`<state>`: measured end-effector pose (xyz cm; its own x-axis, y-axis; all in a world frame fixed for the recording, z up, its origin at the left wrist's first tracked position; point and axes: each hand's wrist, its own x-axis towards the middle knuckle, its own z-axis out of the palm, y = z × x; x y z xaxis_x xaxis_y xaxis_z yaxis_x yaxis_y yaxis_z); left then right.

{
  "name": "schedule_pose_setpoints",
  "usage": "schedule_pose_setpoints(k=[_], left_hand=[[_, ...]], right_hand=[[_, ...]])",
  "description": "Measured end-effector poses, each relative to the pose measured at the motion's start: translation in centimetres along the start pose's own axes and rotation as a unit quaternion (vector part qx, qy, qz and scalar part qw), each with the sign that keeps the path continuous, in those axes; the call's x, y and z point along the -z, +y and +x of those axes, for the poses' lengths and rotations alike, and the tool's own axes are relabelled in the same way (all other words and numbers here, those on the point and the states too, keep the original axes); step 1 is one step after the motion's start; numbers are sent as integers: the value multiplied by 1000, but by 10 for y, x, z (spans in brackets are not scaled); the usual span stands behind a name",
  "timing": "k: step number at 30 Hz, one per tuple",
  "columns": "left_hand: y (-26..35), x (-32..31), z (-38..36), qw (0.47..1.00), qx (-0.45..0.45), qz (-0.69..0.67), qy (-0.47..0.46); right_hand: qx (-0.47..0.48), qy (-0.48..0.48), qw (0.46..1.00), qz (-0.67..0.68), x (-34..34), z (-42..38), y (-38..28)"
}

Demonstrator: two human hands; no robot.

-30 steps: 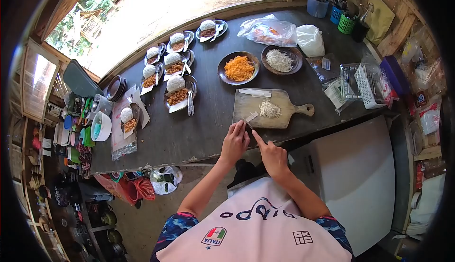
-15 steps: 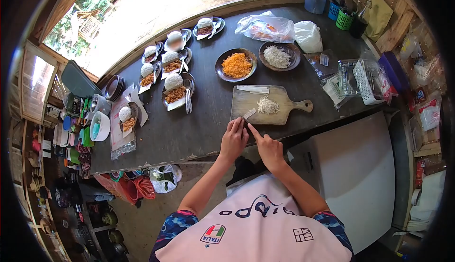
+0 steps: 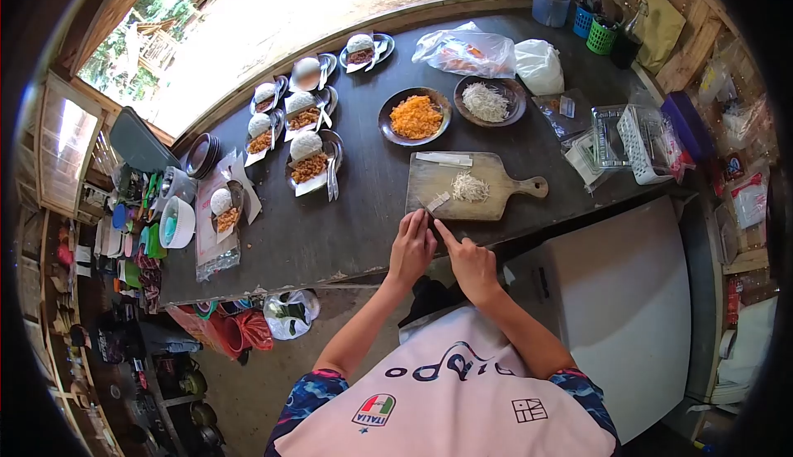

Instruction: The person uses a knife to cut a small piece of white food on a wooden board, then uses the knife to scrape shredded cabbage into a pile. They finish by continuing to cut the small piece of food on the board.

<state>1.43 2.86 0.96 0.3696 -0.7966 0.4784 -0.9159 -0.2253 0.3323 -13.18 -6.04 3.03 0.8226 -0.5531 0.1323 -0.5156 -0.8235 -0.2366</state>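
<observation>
My left hand (image 3: pixel 412 245) rests at the near left corner of the wooden cutting board (image 3: pixel 493 209), fingers together beside a small pale sliced piece (image 3: pixel 438 202). Close on its right is my right hand (image 3: pixel 469 265), index finger stretched forward and the other fingers curled; what they hold is hidden, perhaps a thin dark blade. A pile of pale shreds (image 3: pixel 470 188) lies mid-board, and a white strip (image 3: pixel 444 159) lies along its far edge. Beyond the board stand a bowl of orange shreds (image 3: pixel 415 117) and a bowl of white shreds (image 3: pixel 486 102).
Several plates with rice and brown food, one of them nearest (image 3: pixel 309 159), stand at the left of the dark table (image 3: pixel 363 226). Plastic bags (image 3: pixel 464 50) lie at the back. Clear containers (image 3: pixel 610 136) and a white basket (image 3: pixel 646 145) are at the right.
The view has shifted slightly, so the table's things appear a little to the right and lower. Both hands keep nearly the same pose at the board's corner.
</observation>
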Motion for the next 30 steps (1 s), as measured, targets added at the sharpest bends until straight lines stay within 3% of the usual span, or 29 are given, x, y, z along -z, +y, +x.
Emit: schedule_pose_setpoints(k=[4,10,16,19,30], left_hand=[[0,2,1,1000,-4,14,-12],[-2,1,0,1000,-6,11,-13],[-3,1,0,1000,-1,4,-15],[0,2,0,1000,6,-9,-8],[-2,1,-4,1000,5,3,-17]], right_hand=[[-7,-26,1000,-3,11,-6,1],[1,39,999,5,-8,7,1],[-10,-29,1000,2,10,-6,2],[3,38,999,1,-6,4,2],[0,10,1000,0,-7,4,0]])
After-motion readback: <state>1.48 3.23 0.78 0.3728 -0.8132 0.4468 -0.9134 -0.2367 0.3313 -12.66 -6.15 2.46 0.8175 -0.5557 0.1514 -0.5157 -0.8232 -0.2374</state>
